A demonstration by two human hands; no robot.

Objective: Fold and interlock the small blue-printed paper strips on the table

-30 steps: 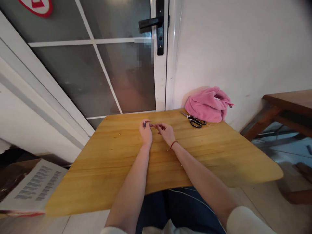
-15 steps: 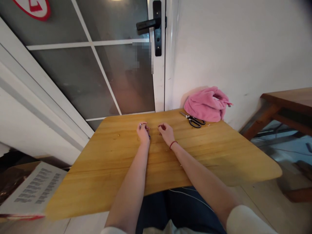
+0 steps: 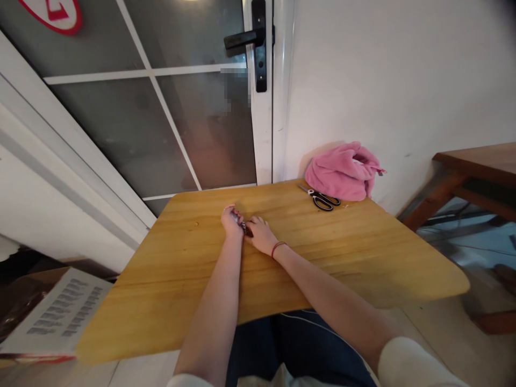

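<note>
My left hand [image 3: 231, 221] is closed around a small, slim object [image 3: 246, 230] that looks partly silvery and partly dark; its kind is too small to make out. The dark end sticks out of the fist toward the right. Against that end, my right hand [image 3: 262, 235], with a red cord on its wrist, has its fingers bent over it and the thumb below. The fingertips are partly hidden, and both hands are low over the wooden table [image 3: 169, 279].
Black-handled scissors [image 3: 320, 199] lie at the table's back right, beside a bunched pink cloth [image 3: 342, 172]. A tiny crumb [image 3: 196, 223] is on the left. Behind stands a glazed door [image 3: 209, 134]; a printed box [image 3: 56, 312] is at lower left.
My right hand has moved left and slightly down, from apart to meeting the object in my left hand. The left hand has turned and shifted slightly left, showing more of the object.
</note>
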